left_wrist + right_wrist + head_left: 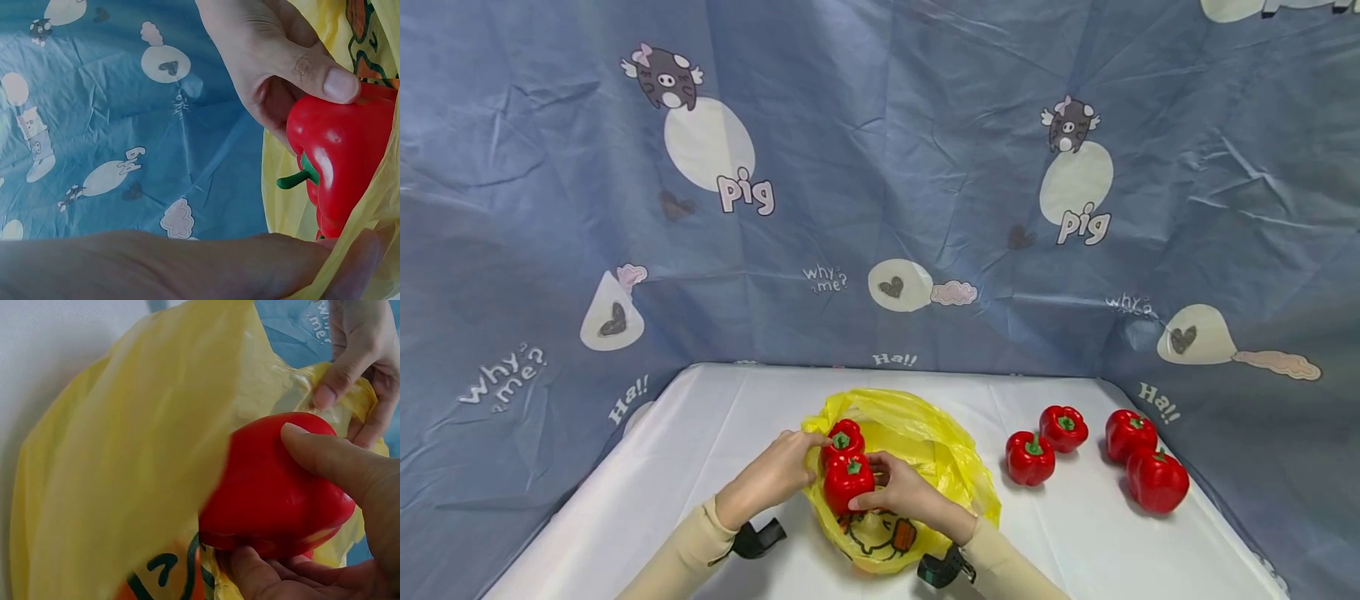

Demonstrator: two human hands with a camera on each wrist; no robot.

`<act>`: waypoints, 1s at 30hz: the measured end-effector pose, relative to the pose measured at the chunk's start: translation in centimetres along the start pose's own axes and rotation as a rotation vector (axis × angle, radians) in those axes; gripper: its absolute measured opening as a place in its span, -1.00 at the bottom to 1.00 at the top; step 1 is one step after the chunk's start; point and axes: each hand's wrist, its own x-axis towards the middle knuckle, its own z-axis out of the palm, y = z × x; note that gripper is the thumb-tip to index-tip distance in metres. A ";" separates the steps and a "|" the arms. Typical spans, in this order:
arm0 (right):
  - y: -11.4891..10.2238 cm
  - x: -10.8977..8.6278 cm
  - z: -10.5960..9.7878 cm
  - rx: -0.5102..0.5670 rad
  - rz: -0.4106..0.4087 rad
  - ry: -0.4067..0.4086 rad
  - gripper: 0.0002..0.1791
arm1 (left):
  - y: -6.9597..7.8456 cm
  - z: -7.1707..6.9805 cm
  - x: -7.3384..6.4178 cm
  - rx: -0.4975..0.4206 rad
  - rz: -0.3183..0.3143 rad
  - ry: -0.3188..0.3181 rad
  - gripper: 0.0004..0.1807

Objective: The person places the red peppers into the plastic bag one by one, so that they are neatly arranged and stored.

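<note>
My right hand (908, 492) grips a red bell pepper (844, 492) with a green stem, thumb on one side and fingers on the other. The pepper is within the mouth of a yellow plastic bag (973, 483). Just behind it in the head view is a second red bell pepper (847, 431), also inside the bag's rim. My left hand (775, 473) pinches the bag's left edge; in the right wrist view, its thumb (326, 397) presses the yellow film against the fingers. The held pepper's green stem (294, 181) points away from the right hand in the left wrist view.
To the right on the white table (955, 575) lie several more red bell peppers, among them a near-right one (1157, 482) and one closer to the bag (1028, 460). A blue printed cloth (865, 167) rises behind and beside the table.
</note>
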 end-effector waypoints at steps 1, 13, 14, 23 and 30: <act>-0.1 0.0 0.1 -0.002 -0.003 0.000 -0.18 | 0.0 0.0 0.0 -0.001 -0.001 0.000 -0.53; 0.3 0.1 0.7 -0.057 -0.078 0.003 -0.30 | 0.0 -0.1 -0.1 -0.019 -0.005 -0.014 -0.53; 0.3 0.1 0.8 -0.065 -0.086 0.004 -0.31 | 0.0 -0.1 -0.1 -0.020 -0.004 -0.015 -0.52; 0.5 0.1 1.0 -0.080 -0.092 0.006 -0.34 | 0.1 0.0 0.1 -0.016 0.016 -0.009 -0.52; 0.5 0.1 0.9 -0.110 -0.103 -0.014 -0.39 | -0.1 0.1 0.3 -0.016 0.020 -0.011 -0.54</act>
